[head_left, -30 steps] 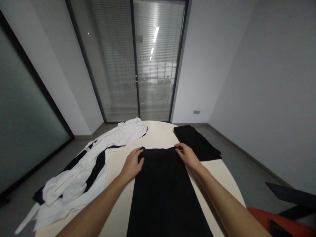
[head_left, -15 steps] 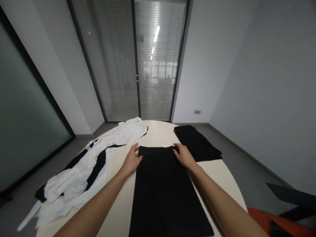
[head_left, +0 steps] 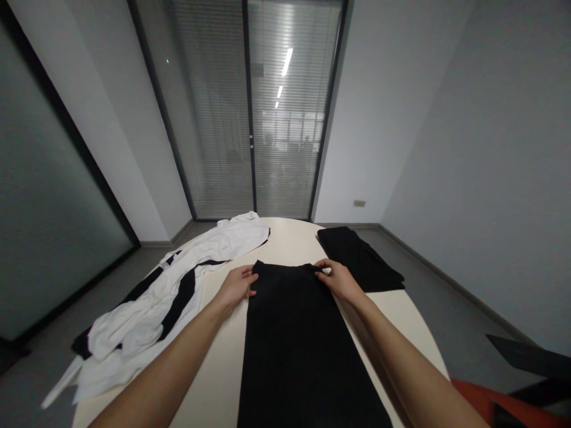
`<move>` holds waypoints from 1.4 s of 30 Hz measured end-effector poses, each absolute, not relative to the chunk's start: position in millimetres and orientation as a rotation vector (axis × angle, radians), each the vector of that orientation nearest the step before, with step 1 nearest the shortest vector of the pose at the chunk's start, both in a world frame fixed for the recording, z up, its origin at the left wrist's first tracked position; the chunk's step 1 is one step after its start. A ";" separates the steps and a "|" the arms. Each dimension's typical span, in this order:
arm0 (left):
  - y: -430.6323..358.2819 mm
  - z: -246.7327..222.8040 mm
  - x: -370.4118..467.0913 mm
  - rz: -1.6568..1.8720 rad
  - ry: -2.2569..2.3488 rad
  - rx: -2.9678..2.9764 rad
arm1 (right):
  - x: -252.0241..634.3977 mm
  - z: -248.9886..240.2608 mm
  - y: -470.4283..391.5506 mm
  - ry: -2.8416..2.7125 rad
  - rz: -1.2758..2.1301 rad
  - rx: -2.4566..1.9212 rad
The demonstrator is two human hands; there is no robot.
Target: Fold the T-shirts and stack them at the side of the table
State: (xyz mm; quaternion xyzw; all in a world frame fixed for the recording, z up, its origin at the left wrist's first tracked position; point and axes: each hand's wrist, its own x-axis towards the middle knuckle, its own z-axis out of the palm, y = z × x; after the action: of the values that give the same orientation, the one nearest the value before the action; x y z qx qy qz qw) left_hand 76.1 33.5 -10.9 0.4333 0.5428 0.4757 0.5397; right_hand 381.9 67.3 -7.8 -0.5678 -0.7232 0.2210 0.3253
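A black garment (head_left: 298, 345), smooth and laid out as a long flat panel, stretches across the table toward me; its kind is hard to tell. At its far left corner, my left hand (head_left: 238, 285) pinches the cloth between thumb and fingers. My right hand (head_left: 336, 276) grips the far right corner the same way. Between the hands the far edge runs nearly straight, with both corners slightly raised. The near end passes out of the bottom of the view.
White and black clothes (head_left: 178, 297) lie in a loose heap along the left of the round cream table (head_left: 289, 238). A folded black garment (head_left: 359, 258) rests at the right. An orange and black chair (head_left: 486, 395) stands at lower right.
Both hands have closed on the garment's far corners, which now lift a little. The view has shifted slightly; the other clothes lie as before.
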 end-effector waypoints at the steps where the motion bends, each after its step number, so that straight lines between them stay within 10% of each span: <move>1: 33.5 -9.7 75.2 1.137 1.287 1.030 | 382.6 -4.6 65.3 -1.878 0.635 -1.452; 21: 20.5 30.7 72.1 1.410 1.171 1.547 | 392.1 31.2 42.9 -1.496 1.240 -0.896; 42: -0.5 31.2 45.8 0.291 0.896 1.921 | 412.3 30.7 32.4 -2.071 1.755 -0.893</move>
State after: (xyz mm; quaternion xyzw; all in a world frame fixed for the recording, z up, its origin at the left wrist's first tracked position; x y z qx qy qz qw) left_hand 45.8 -0.5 31.2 0.7874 0.3674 0.1195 0.4803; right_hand 412.3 32.4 30.7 -0.3094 -0.7174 0.6079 0.1414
